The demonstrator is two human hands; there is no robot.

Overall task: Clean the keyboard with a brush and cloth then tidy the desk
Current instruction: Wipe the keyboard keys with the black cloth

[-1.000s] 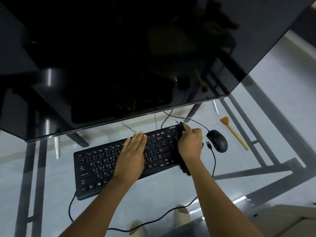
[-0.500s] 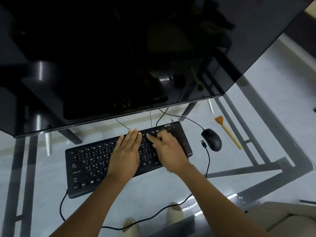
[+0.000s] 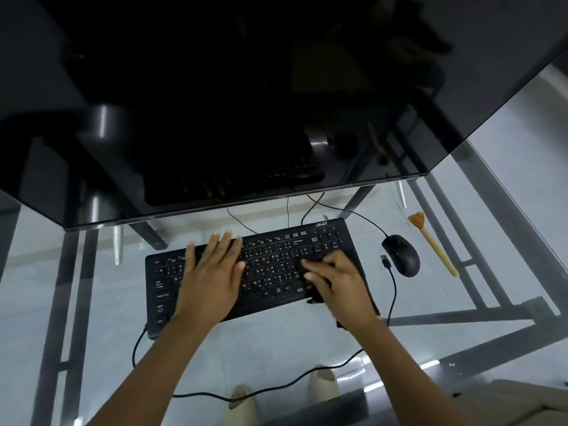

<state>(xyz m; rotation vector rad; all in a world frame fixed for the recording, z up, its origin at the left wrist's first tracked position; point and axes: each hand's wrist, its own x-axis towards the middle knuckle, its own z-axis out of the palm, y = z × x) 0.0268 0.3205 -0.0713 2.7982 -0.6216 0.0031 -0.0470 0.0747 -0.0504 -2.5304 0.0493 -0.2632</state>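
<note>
Big dark monitor [image 3: 246,103] fills the whole top of the view, hanging over a glass desk [image 3: 307,342] with a metal frame underneath. Using the black keyboard [image 3: 270,265] as the anchor: it sits just in front of the monitor's bottom edge, angled a bit, cables trailing off behind and in front of it. Left hand [image 3: 212,281] lies flat and spread over the keyboard's left-middle keys, nothing in it. Right hand [image 3: 335,287] is on the keyboard's right part, fingers curled down onto a dark cloth [image 3: 316,295] pressed against the keys; the cloth is mostly hidden under the hand, so hard to make out. Black mouse [image 3: 401,255] is just right of the keyboard. The brush [image 3: 433,244], wooden handle with orange bristles, lies further right, past the mouse, untouched
</note>
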